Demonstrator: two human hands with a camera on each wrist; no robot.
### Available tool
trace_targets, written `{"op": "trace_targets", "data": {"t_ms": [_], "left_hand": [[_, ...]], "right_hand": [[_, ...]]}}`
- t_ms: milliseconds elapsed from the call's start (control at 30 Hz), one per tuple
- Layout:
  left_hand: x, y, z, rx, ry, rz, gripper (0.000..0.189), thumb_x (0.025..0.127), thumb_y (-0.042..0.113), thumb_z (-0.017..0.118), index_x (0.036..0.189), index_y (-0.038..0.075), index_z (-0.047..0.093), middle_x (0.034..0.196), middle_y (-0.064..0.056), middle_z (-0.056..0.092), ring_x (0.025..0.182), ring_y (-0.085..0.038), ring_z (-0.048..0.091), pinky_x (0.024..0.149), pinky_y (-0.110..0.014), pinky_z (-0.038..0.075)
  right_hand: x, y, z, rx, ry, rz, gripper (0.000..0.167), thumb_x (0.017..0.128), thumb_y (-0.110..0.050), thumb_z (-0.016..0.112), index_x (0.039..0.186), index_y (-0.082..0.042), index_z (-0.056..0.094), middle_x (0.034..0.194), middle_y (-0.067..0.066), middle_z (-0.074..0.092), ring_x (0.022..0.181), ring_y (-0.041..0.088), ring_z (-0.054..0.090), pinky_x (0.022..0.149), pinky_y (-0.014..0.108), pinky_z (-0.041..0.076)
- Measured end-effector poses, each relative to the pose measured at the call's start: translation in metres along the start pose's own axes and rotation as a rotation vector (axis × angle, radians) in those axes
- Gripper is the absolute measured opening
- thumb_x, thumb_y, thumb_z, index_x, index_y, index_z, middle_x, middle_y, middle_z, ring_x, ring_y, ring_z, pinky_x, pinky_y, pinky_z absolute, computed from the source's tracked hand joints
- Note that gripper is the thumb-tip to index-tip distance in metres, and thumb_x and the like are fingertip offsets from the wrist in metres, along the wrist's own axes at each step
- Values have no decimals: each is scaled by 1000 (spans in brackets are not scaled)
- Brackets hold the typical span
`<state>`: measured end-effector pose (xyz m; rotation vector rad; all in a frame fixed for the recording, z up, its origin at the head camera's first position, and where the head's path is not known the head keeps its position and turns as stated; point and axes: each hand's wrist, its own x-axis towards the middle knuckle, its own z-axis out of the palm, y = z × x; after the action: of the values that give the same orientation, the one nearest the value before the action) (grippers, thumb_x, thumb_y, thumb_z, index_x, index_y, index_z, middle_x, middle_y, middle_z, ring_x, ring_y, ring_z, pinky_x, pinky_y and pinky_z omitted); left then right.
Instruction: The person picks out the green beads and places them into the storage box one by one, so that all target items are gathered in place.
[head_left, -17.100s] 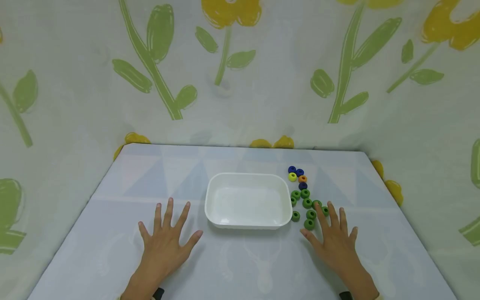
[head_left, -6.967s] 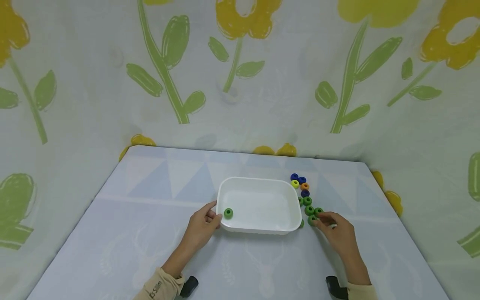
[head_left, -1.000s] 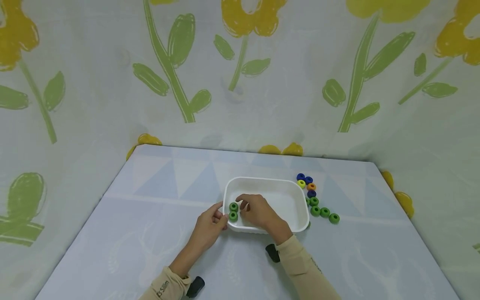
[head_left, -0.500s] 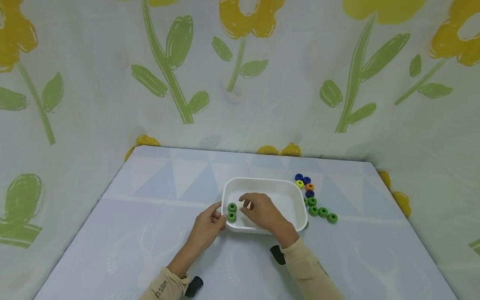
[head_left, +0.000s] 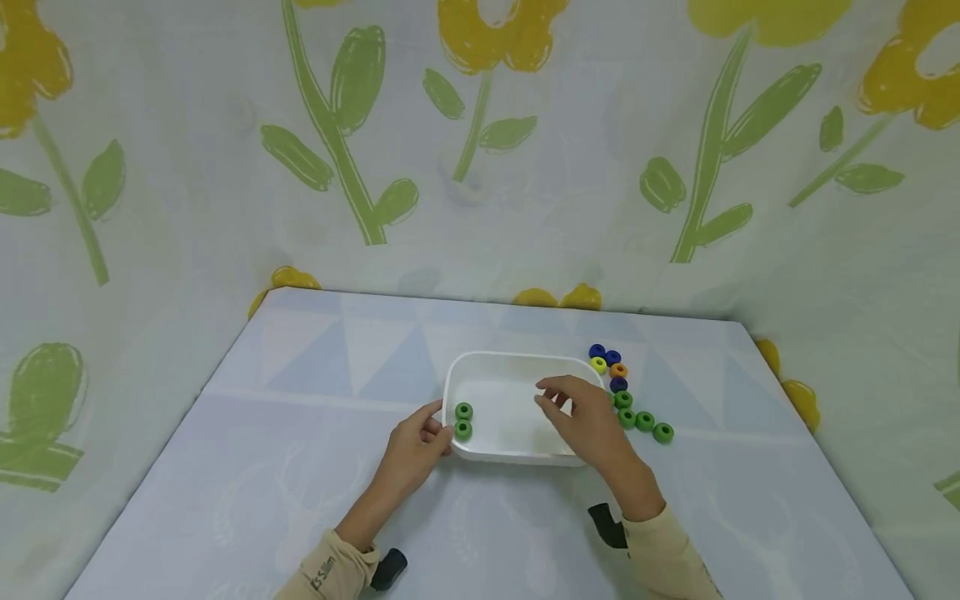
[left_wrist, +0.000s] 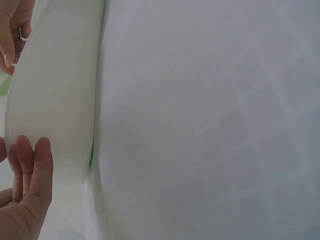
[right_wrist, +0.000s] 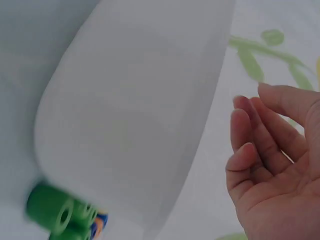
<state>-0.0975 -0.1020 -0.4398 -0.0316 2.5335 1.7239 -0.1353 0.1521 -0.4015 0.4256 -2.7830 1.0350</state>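
Note:
In the head view my left hand (head_left: 412, 446) holds the near left corner of a white rectangular tray (head_left: 517, 408); in the left wrist view its fingers lie along the outer wall (left_wrist: 55, 90) with the thumb at the rim. Two green beads, an upper bead (head_left: 464, 408) and a lower bead (head_left: 462, 432), sit together inside by that corner. Above the tray's right part hovers my right hand (head_left: 588, 421), its fingers loosely bent and holding nothing. The right wrist view shows this hand (right_wrist: 280, 160) with thumb and fingertips apart, beside the tray.
Right of the tray several green beads (head_left: 645, 421) lie on the patterned table (head_left: 300, 467). Behind them are blue beads (head_left: 597, 351), a yellow bead (head_left: 597, 365) and an orange bead (head_left: 618, 370). A flower-print cloth (head_left: 187, 183) surrounds the table.
Over the earlier frames, two green beads came into the tray and my left hand took hold of its corner. In the last half second my right hand moved rightward, away from those beads.

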Motion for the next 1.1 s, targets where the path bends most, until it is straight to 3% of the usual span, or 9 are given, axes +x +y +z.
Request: {"op": "trace_targets", "data": {"t_ms": [133, 300, 500, 833, 967, 1100], "left_hand": [[0, 1, 0, -7, 2, -3, 50, 96, 7, 61, 143, -6, 50, 93, -12, 64, 77, -13, 66, 68, -20, 58], [1, -2, 0, -21, 5, -11, 50, 96, 6, 62, 143, -7, 49, 94, -12, 64, 76, -13, 66, 68, -20, 59], [1, -2, 1, -25, 4, -17, 50, 96, 7, 62, 143, -6, 49, 93, -12, 63, 76, -13, 66, 67, -21, 60], [0, -1, 2, -30, 6, -19, 50, 96, 6, 62, 143, -5, 49, 93, -12, 63, 75, -13, 66, 68, -21, 60], [0, 0, 2, -33, 7, -23, 50, 96, 6, 61, 143, -6, 49, 93, -12, 63, 74, -13, 66, 67, -21, 60], [-1, 0, 2, -44, 4, -29, 50, 96, 6, 61, 143, -6, 49, 92, -12, 63, 75, -13, 66, 68, -22, 61]], "right_hand": [[-10, 16, -13, 19, 118, 55, 24, 93, -15, 72, 117, -9, 72, 92, 3, 73, 83, 13, 61, 66, 19, 47], [-26, 42, -21, 109, 206, 152, 23, 96, -17, 69, 117, -8, 72, 94, 5, 73, 81, 2, 60, 67, 15, 49], [-39, 67, -29, 143, 214, 320, 28, 99, -22, 65, 123, -9, 70, 105, 9, 75, 82, -8, 59, 73, 13, 53], [-50, 99, -38, 149, 264, 426, 32, 100, -29, 62, 123, -9, 70, 104, 14, 75, 79, -4, 63, 69, 15, 54], [-57, 110, -42, 141, 275, 478, 33, 100, -32, 62, 124, -11, 70, 102, 10, 76, 77, -8, 62, 68, 14, 52], [-62, 119, -47, 116, 302, 515, 32, 97, -31, 67, 122, -11, 71, 94, -2, 76, 74, -12, 58, 66, 13, 49]]}}
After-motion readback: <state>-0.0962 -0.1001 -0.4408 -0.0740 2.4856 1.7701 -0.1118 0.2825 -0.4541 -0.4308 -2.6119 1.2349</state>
